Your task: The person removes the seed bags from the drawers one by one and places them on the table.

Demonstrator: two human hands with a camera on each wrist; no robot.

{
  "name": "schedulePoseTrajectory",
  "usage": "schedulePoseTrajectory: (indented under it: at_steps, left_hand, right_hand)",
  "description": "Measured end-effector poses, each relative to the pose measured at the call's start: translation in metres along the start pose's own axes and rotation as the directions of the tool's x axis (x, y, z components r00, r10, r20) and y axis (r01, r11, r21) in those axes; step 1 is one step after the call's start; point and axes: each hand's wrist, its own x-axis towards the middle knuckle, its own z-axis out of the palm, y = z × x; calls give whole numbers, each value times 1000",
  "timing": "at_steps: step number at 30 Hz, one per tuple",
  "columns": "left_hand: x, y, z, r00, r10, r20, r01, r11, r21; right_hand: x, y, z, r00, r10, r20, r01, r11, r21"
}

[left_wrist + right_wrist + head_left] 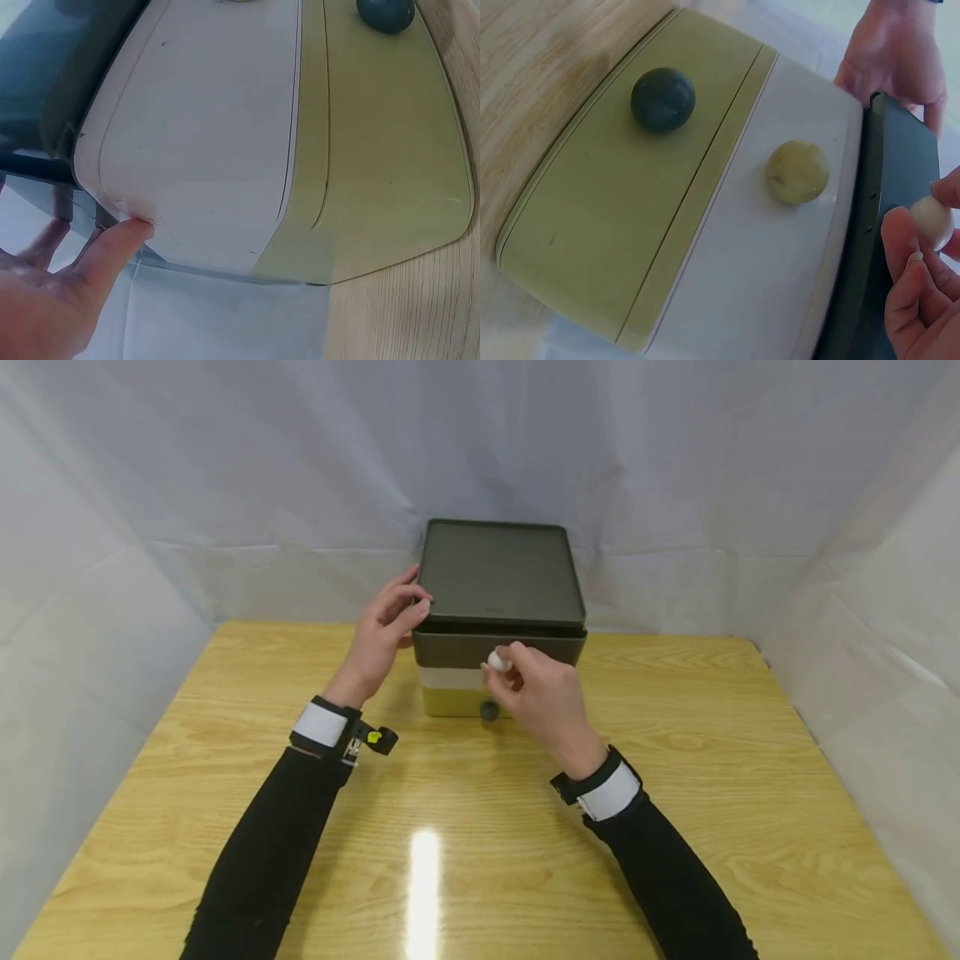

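Observation:
A small three-tier drawer unit (501, 568) with a dark lid-like top stands at the table's far side. Its top drawer (453, 652) is dark, the middle drawer (202, 127) white and the bottom drawer (390, 142) olive yellow. A dark gap shows between the top drawer's front and the top. My right hand (543, 697) pinches the top drawer's white round knob (932, 223) between thumb and fingers. At the unit's left side, my left hand (377, 633) touches it with fingers extended. In the left wrist view the thumb (120, 244) rests at the white drawer's corner.
A yellowish knob (798, 172) sticks out from the middle drawer and a dark knob (662, 100) from the bottom one. The wooden table (480, 852) extends toward me. White sheeting (300, 460) hangs behind the unit and along both sides.

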Motion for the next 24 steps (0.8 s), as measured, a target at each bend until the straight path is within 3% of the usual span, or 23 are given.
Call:
schedulePoseTrajectory:
  at_steps: [9,17,24]
  left_hand:
    - [2,1,-1,1000,-17,4,17,1000,-12]
    - [-2,11,2,999,-20,26,21,1000,-22]
    - [0,3,0,1000,-12,23,13,1000,-14]
  right_hand:
    - [-9,-11,-9,1000,-24,5,24,1000,-17]
    - [-23,-24,-19,999,-47,15,48,999,-12]
    - [-30,-36,-30,998,-45,32,45,999,14]
